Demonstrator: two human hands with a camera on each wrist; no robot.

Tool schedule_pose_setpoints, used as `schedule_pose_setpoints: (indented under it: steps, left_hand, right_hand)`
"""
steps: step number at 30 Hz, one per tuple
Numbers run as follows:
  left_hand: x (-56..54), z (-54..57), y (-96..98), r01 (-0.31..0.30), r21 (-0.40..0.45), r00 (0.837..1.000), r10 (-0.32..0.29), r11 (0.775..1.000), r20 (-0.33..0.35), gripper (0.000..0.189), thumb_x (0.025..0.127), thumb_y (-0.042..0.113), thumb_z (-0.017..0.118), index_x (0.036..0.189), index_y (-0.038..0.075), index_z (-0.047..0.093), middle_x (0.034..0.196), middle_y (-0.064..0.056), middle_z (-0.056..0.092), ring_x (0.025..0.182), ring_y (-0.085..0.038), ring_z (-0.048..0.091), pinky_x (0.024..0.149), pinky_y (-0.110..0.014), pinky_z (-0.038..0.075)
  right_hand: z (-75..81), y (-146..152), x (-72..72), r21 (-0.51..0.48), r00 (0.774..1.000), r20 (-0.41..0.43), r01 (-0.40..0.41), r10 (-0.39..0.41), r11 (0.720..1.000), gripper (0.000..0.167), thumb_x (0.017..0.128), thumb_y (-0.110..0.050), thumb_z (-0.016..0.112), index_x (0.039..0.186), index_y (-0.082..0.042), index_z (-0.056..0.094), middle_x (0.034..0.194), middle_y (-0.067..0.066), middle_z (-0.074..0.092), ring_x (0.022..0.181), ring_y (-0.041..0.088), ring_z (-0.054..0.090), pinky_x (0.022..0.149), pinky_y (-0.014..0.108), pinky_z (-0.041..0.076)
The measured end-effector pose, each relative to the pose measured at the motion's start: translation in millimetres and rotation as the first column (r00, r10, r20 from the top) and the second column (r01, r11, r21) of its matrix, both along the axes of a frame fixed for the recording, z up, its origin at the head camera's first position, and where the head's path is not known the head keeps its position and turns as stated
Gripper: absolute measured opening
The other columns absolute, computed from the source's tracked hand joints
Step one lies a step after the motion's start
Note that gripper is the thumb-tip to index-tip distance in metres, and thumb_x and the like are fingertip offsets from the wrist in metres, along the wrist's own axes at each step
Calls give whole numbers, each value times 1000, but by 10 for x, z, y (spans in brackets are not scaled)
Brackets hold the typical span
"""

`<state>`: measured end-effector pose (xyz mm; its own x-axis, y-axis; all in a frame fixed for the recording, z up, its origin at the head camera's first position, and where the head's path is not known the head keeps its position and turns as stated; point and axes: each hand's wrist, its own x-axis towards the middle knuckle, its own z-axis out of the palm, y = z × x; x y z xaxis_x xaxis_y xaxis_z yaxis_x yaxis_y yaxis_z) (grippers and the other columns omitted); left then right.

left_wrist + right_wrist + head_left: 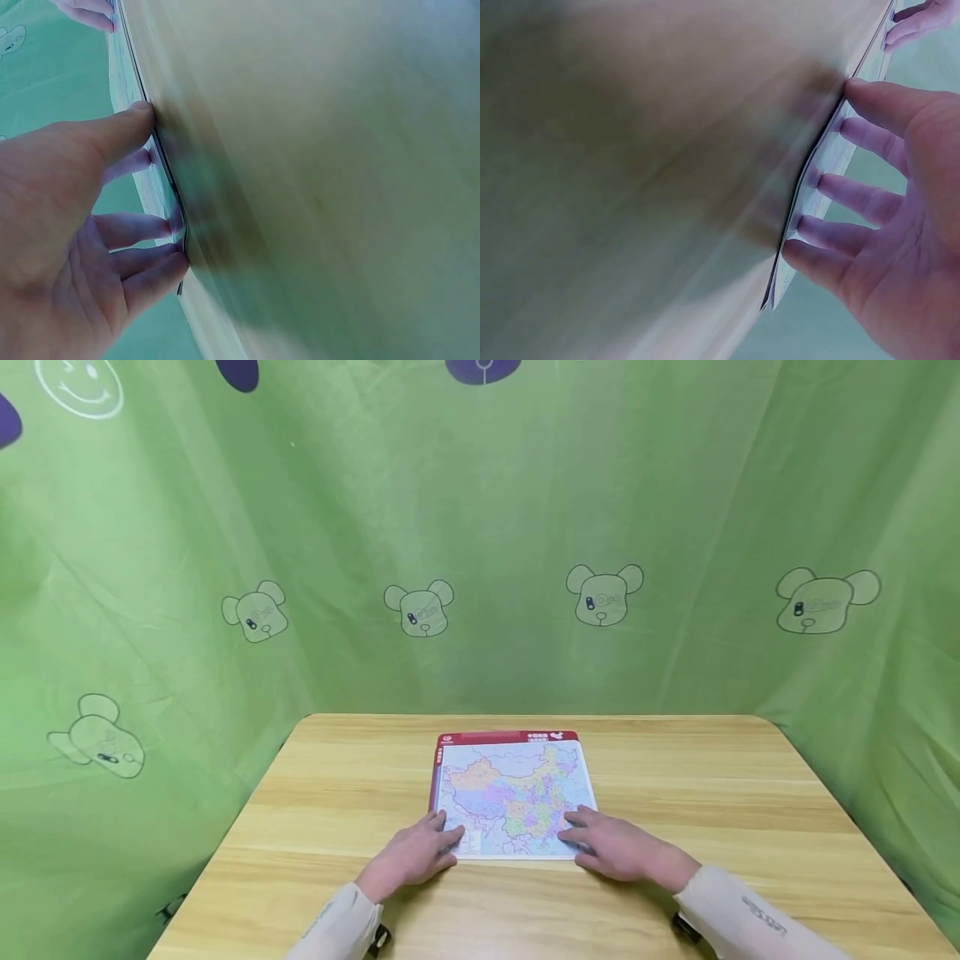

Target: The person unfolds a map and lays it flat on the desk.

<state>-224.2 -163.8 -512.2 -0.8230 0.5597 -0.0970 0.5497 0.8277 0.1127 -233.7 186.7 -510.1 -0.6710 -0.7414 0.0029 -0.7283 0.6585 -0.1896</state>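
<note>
A thin map puzzle or map sheet [517,768] with a red header strip lies flat on the table, its coloured regions facing up. Another red-edged layer peeks out along its left side. My left hand [412,856] rests on the near left corner, fingertips on the top and thumb by the near edge. At the near right corner, my right hand [621,847] lies with spread fingers touching the surface. From the right wrist view, the right thumb and fingers [862,199] touch along the thin dark edge [793,202], which shows two layers.
The wooden table [697,785] has light grain and rounded far corners. Green fabric [510,668] printed with bear heads hangs behind and at both sides of it. A dark object [171,907] shows beside the table's left edge.
</note>
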Motion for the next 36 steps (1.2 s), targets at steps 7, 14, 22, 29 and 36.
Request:
schedule_pose_setpoints:
  steps: [7,14,22,29,36]
  left_hand:
    - [6,6,-46,12,46,1000,-13,999,20,50,92,34,59,138,15,50,145,-22,36,133,-38,35,105,-50,35]
    - [15,-23,-102,5,54,1000,-7,999,29,47,94,33,57,138,16,51,147,-19,35,134,-35,34,104,-49,36]
    - [25,-18,-105,11,35,1000,-12,999,18,46,95,31,56,138,15,50,147,-20,35,134,-36,34,104,-50,36]
    - [50,-14,-69,41,-32,999,-41,999,-6,44,95,32,56,137,19,51,146,-20,36,133,-36,35,104,-48,37]
    - [58,1,-42,80,-55,996,-82,995,-25,44,95,32,56,138,21,51,145,-20,38,132,-36,36,104,-47,37]
  right_hand:
    - [-5,-28,-6,18,1000,5,20,-20,1000,43,91,-25,62,129,-5,57,134,24,48,123,46,42,99,54,40]
    - [40,-40,7,18,999,31,34,-35,999,42,91,-25,62,127,-5,58,133,25,48,123,46,43,99,54,40]
    - [38,-37,-3,-1,999,33,37,-37,999,41,91,-24,62,127,-4,58,133,25,48,123,46,43,100,54,39]
    - [-7,8,-19,4,998,42,43,-43,999,43,93,-24,59,131,-6,55,138,26,42,125,46,40,102,54,37]
    - [-31,52,-86,28,993,78,86,-88,996,46,94,-27,56,137,-11,51,144,24,35,130,44,34,104,55,34]
